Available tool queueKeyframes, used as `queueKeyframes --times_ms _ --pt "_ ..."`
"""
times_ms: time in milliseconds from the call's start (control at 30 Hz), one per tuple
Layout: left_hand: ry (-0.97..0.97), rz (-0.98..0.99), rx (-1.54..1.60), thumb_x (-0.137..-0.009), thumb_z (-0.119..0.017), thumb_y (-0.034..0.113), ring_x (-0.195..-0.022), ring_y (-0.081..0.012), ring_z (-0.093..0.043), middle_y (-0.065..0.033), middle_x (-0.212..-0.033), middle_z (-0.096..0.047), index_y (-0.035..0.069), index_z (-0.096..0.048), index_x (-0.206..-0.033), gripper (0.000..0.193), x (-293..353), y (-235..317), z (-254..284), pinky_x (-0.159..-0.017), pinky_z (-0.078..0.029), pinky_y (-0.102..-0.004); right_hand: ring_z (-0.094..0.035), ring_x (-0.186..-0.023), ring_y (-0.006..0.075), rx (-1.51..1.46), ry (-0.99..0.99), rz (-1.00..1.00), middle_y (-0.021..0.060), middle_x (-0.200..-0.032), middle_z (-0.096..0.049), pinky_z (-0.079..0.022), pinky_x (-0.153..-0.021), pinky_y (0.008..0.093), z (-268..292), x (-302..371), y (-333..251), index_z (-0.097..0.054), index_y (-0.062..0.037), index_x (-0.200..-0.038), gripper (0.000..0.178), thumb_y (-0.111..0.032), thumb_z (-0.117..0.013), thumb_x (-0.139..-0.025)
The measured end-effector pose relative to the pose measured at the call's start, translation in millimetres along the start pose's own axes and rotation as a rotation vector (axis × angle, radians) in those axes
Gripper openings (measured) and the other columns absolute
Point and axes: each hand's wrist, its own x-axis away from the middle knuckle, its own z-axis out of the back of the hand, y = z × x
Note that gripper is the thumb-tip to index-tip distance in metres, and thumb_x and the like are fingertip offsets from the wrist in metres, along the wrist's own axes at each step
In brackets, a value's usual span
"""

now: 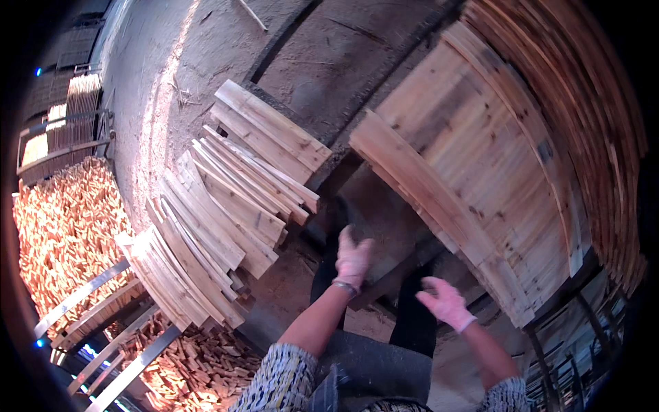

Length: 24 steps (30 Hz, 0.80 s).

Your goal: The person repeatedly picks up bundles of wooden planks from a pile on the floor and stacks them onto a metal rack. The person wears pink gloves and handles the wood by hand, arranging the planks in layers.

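My left hand (353, 259), in a pale pink glove, is raised above my dark-trousered legs with its fingers apart and nothing in it. To its left lies a loose row of rough wooden boards (226, 206), their near ends close to the hand but not touching it. My right hand (445, 303), gloved the same way, hangs lower with thumb and fingers spread, also holding nothing. Nearest to it is the edge of a flat layer of planks (473, 172) at the right, with a few boards (425, 175) lying along its near side.
A tall stack of long boards (576, 96) rises at the far right. Small wood offcuts fill a large heap (68, 226) at the left and another heap (195, 367) below the boards. Metal bars (134, 367) cross the lower left. Debris litters the floor (226, 41).
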Motion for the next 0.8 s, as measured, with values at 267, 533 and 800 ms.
queueKeyframes --times_ms 267,533,800 --pt "0.077 0.569 1.343 -0.092 -0.061 0.061 -0.149 -0.0374 -0.025 -0.0151 -0.165 -0.019 0.008 -0.021 -0.157 0.093 -132 -79 132 -0.119 -0.021 -0.0576 -0.050 -0.128 0.0348 -0.968 -0.217 -0.174 0.0155 -0.136 -0.051 -0.045 -0.102 0.0490 -113 -301 -164 -0.039 -0.0075 -0.148 0.077 -0.057 -0.063 -0.093" --pt "0.148 0.368 1.739 -0.094 -0.064 0.051 -0.131 -0.0324 -0.048 -0.0079 -0.142 -0.052 0.016 -0.049 -0.142 0.061 -186 -76 132 -0.111 -0.037 -0.0561 -0.059 -0.112 0.0271 -0.791 0.141 -0.273 0.0154 -0.130 -0.058 -0.050 -0.094 0.0404 -202 -382 -234 -0.044 -0.0073 -0.145 0.083 -0.051 -0.078 -0.083" --pt "-0.056 0.318 1.713 -0.097 -0.062 0.047 -0.134 -0.0292 -0.046 -0.0071 -0.148 -0.048 0.014 -0.044 -0.147 0.063 -181 -79 137 -0.115 -0.034 -0.0529 -0.058 -0.115 0.0268 -1.063 0.039 -0.293 0.0096 -0.127 -0.058 -0.052 -0.094 0.0478 -200 -368 -252 -0.052 -0.0132 -0.134 0.060 -0.032 -0.080 -0.084"
